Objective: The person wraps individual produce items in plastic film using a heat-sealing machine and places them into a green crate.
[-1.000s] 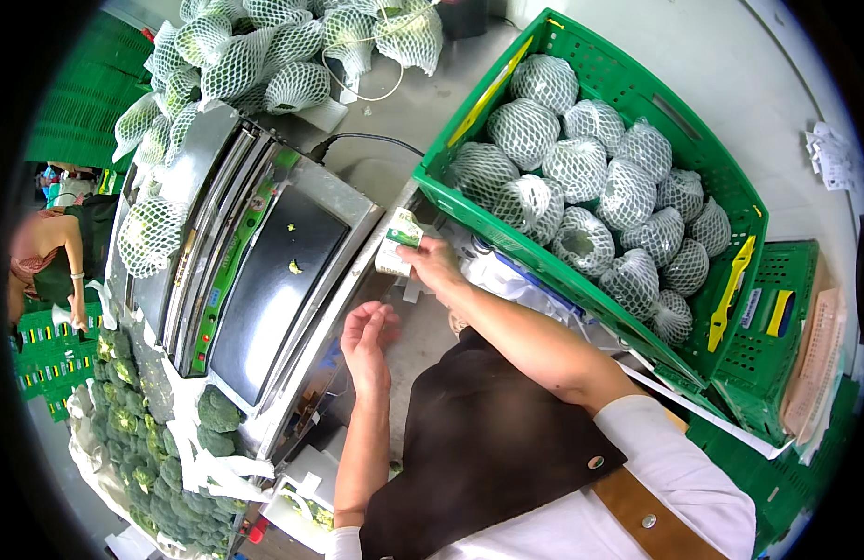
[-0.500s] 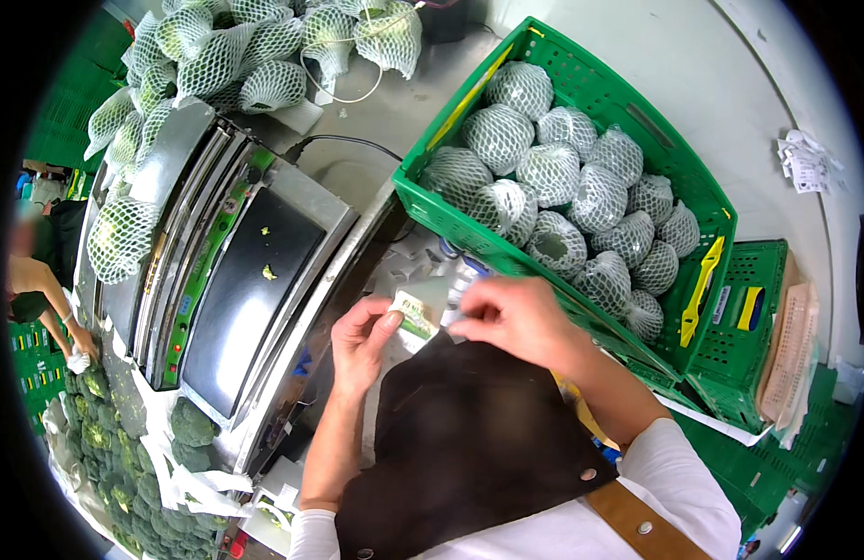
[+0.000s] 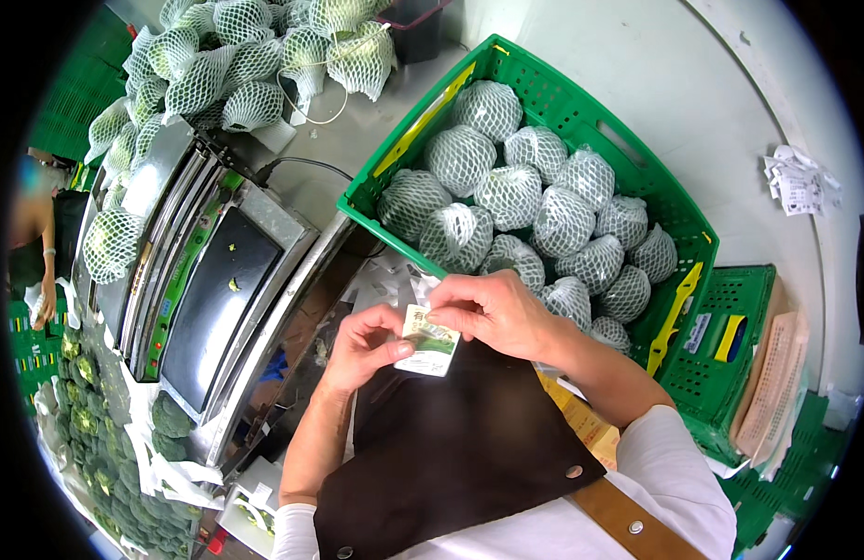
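My left hand (image 3: 365, 353) pinches a small white and green printed label (image 3: 430, 353) by its left edge, thumb on the front. The fingers of my right hand (image 3: 493, 313) are closed on the label's upper right edge. It is held upright in front of my dark apron (image 3: 451, 439); whether it is one label or a thin stack I cannot tell. Just beyond my right hand stands a green crate (image 3: 395, 140) holding several round items in white foam nets (image 3: 508, 196), some with shiny film over them.
To the left is a wrapping machine (image 3: 222, 299) with a black plate and green bits on it. Netted green produce (image 3: 255, 105) is heaped behind it. Broccoli (image 3: 87, 420) lies at lower left, near another person's arm (image 3: 48, 252). A second green crate (image 3: 721, 373) stands right.
My right hand has come in from the right and taken hold of the label's upper edge. The label is now turned more to face me. The other person's arm has shifted, and the view has moved slightly.
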A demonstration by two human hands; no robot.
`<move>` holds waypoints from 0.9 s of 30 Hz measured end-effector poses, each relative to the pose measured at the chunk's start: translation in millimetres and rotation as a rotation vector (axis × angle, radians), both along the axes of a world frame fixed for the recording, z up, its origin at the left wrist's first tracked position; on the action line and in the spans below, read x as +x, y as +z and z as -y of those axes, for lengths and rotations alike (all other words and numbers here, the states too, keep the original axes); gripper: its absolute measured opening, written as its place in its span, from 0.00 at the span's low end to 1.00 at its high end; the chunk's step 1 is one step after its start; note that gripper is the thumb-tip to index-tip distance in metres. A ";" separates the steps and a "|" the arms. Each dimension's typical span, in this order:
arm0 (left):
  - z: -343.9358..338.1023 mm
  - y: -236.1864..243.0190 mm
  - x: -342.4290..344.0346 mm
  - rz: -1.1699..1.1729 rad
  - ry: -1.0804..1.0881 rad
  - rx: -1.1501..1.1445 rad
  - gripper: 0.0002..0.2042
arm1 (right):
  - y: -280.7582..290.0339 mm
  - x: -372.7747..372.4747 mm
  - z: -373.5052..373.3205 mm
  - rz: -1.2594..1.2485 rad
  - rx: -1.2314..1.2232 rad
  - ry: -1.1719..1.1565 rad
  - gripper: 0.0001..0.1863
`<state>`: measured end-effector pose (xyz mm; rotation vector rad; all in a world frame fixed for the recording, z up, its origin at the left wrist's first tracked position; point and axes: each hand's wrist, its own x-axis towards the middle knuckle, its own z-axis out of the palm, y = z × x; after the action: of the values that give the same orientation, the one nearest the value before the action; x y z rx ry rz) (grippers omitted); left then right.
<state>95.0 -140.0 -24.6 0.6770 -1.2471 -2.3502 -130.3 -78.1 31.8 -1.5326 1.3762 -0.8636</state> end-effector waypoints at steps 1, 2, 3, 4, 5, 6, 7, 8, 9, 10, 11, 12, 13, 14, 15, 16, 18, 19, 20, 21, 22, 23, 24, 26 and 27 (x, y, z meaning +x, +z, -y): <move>-7.1 1.4 -7.3 -0.015 0.029 0.112 0.06 | -2.0 -6.0 0.2 -0.098 -0.092 -0.006 0.07; -15.5 -1.2 -16.1 -0.047 0.082 0.122 0.07 | -3.4 -11.0 0.3 -0.190 -0.171 0.013 0.08; -21.7 -4.0 -22.3 -0.062 0.138 0.131 0.09 | -6.0 -13.3 1.6 -0.232 -0.224 0.009 0.08; -27.0 -0.9 -27.8 -0.025 0.178 0.137 0.10 | -9.5 -14.0 3.3 -0.273 -0.276 0.006 0.08; -31.7 2.3 -32.8 0.013 0.214 0.143 0.11 | -12.0 -14.6 5.1 -0.313 -0.329 -0.001 0.08; -38.2 0.1 -37.4 0.066 0.272 0.144 0.11 | -11.9 -17.3 7.9 -0.372 -0.359 0.023 0.08; -42.7 -3.1 -37.9 0.149 0.315 0.099 0.07 | -14.6 -24.5 14.4 -0.407 -0.378 -0.010 0.08; -45.3 -4.8 -33.8 0.193 0.302 0.124 0.05 | -19.5 -37.8 24.4 -0.441 -0.396 -0.045 0.07; -47.6 -5.3 -28.1 0.236 0.293 0.148 0.04 | -24.3 -52.0 36.5 -0.476 -0.416 -0.078 0.07; -49.4 -0.7 -23.9 0.261 0.330 0.126 0.05 | -27.8 -69.4 51.4 -0.306 -0.297 -0.268 0.06; -50.0 -1.1 -15.9 0.351 0.316 0.100 0.05 | -31.6 -90.0 67.4 -0.143 -0.174 -0.464 0.06; -51.3 0.4 -10.4 0.350 0.385 0.085 0.05 | -40.7 -107.3 85.6 -0.014 -0.087 -0.500 0.07; -50.8 2.2 -6.2 0.348 0.452 0.068 0.05 | -53.6 -118.8 99.9 0.115 0.000 -0.534 0.08; -49.9 3.4 -1.9 0.309 0.525 0.014 0.05 | -69.6 -112.4 111.9 0.105 0.084 -0.495 0.11; -47.3 4.1 1.0 0.264 0.573 -0.063 0.05 | -89.0 -98.3 123.4 0.096 0.166 -0.462 0.14; -44.5 6.2 2.8 0.276 0.600 -0.137 0.05 | -115.1 -82.8 131.3 0.043 0.081 -0.434 0.21; -41.6 9.2 3.9 0.291 0.655 -0.250 0.05 | -114.6 -46.8 140.2 -0.333 0.075 -0.310 0.28; -38.9 9.0 2.4 0.292 0.667 -0.273 0.05 | -111.7 -36.6 141.8 -0.623 0.045 -0.231 0.29; -36.8 8.8 0.7 0.295 0.676 -0.293 0.05 | -118.6 -31.7 140.3 -0.732 -0.011 -0.256 0.31; -35.7 9.2 1.4 0.305 0.686 -0.312 0.05 | -129.9 -24.9 138.6 -0.836 -0.065 -0.275 0.33; -35.4 9.6 2.0 0.311 0.688 -0.370 0.05 | -139.6 -20.3 134.8 -0.939 -0.119 -0.295 0.35; -34.7 10.2 3.7 0.324 0.684 -0.391 0.05 | -122.6 -16.7 128.3 -0.781 -0.100 -0.274 0.33; -34.1 11.5 5.2 0.336 0.681 -0.414 0.05 | -87.0 -15.7 117.0 -0.623 -0.082 -0.252 0.32; -31.0 7.8 6.4 0.360 0.598 -0.470 0.06 | -45.5 -21.6 94.5 0.022 0.201 -0.116 0.27; -28.0 0.2 12.7 0.382 0.526 -0.502 0.07 | -35.5 -22.2 84.3 0.520 0.455 0.014 0.23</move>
<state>107.7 -112.0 -24.4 1.1366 -1.5080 -1.4502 -152.6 -162.4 -3.7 -0.8877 1.0776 -0.7989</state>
